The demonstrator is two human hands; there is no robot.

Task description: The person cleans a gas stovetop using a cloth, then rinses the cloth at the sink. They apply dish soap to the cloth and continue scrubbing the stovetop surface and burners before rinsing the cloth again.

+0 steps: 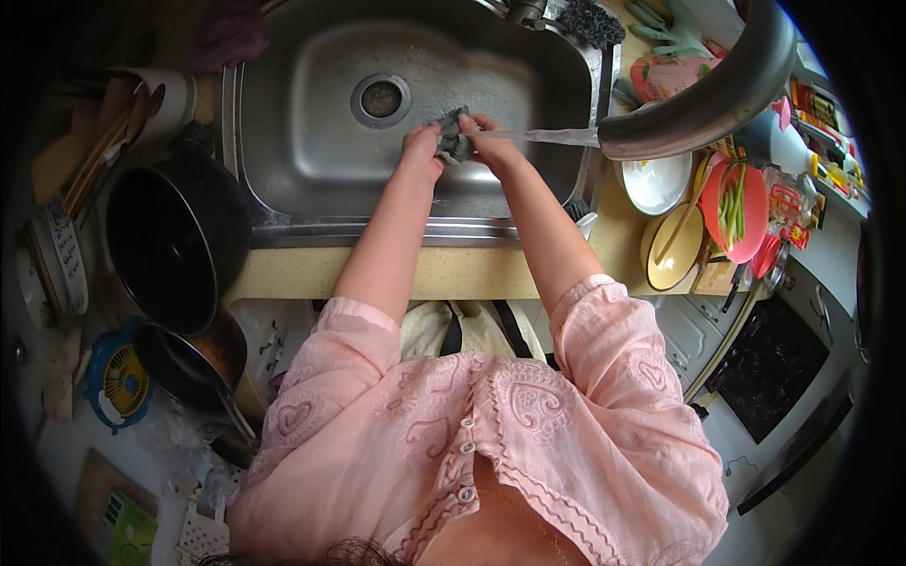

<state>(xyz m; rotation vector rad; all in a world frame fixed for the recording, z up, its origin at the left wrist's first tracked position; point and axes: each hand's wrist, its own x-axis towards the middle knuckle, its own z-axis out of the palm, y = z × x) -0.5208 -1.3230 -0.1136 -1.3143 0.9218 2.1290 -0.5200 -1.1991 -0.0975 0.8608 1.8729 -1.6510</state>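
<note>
Over the stainless steel sink (pixel 302 160) both my hands grip one crumpled grey-green cloth (pixel 455 143). My left hand (pixel 422 149) has its fingers closed on the cloth's left side. On the other side, my right hand (pixel 490 141) pinches it between thumb and fingers. A stream of water (pixel 557 136) runs from the thick metal faucet (pixel 698 99) and reaches my right hand and the cloth. The round drain (pixel 381 100) lies just beyond my left hand. Some fingers are hidden behind the cloth.
Left of the sink stand a big black pot (pixel 156 241) and a utensil holder (pixel 175 104). To the right are a white bowl (pixel 658 184), a yellow bowl (pixel 672 255) and a coral dish (pixel 752 222) with green stalks. A dark scouring pad (pixel 592 21) rests at the back corner.
</note>
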